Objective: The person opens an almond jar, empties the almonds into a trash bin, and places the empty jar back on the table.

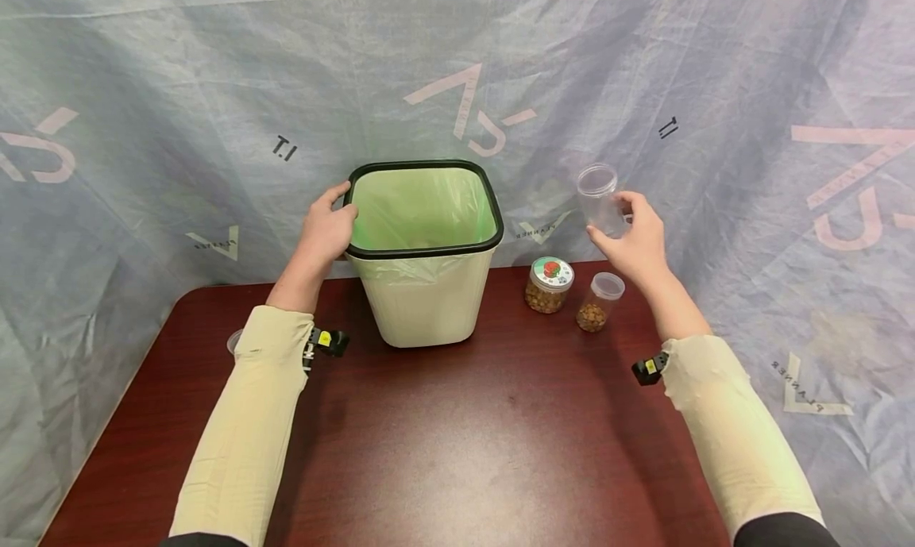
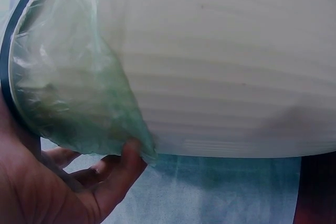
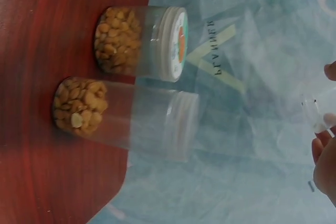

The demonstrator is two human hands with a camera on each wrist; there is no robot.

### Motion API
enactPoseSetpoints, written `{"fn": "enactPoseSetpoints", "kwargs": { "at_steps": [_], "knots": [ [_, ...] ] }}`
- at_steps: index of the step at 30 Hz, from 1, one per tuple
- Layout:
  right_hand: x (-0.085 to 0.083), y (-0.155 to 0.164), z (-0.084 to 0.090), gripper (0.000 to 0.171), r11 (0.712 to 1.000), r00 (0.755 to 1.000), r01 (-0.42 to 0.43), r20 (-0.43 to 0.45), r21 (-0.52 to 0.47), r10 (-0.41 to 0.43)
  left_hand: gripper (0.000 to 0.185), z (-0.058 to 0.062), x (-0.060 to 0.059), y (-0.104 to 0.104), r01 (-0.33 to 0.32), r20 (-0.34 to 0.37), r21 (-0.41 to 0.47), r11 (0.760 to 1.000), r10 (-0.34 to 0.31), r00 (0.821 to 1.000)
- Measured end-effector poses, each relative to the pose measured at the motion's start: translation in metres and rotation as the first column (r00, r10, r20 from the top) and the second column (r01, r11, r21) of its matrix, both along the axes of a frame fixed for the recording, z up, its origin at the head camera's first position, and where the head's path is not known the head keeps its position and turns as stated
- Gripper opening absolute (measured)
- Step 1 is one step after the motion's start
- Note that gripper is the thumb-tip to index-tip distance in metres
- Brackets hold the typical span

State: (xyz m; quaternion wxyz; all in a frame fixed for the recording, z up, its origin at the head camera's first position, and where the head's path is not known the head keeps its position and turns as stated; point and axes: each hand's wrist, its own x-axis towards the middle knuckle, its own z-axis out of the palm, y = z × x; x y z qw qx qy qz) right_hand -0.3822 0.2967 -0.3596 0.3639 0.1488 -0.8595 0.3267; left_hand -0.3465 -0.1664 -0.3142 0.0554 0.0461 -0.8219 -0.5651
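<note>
Jar [image 1: 599, 199], empty, lidless, gripped in right hand [image 1: 638, 241] off the table; left hand [image 1: 326, 231] grips bin [image 1: 425, 293] rim, steadying it.

Near the back edge of your dark red wooden table [image 1: 457, 452] stand two clear plastic jars of brown nuts: a short lidded jar [image 1: 548, 285] and a taller, narrower jar [image 1: 599, 302]. Behind them hangs a pale blue printed sheet [image 1: 214, 94].

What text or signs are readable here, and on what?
"PLANNER": printed on the backdrop sheet, seen sideways and mirrored in the right wrist view, repeated small elsewhere.
"T.I": small black mark on the backdrop sheet, mirrored, so uncertain.
Large pink logo strokes on the sheet: shapes, not readable as words.
Lid label of the short jar: red and green picture, print too small.
Bin, empty jar, tall jar: none.
</note>
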Motion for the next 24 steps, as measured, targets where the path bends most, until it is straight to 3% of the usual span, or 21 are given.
{"fn": "enactPoseSetpoints", "kwargs": {
  "at_steps": [15,24],
  "knots": [
    [0.003,0.032,-0.034,0.058,0.99,0.983,0.099,0.163,-0.098,-0.082,0.056,-0.001,-0.001,0.001,0.006,-0.007,0.018,1.0,-0.006,1.0],
    [0.005,0.048,-0.051,0.056,0.978,0.972,0.153,0.198,-0.141,-0.124,0.057,-0.001,-0.001,-0.001,0.011,-0.007,0.01,1.0,-0.011,1.0]
  ]
}}
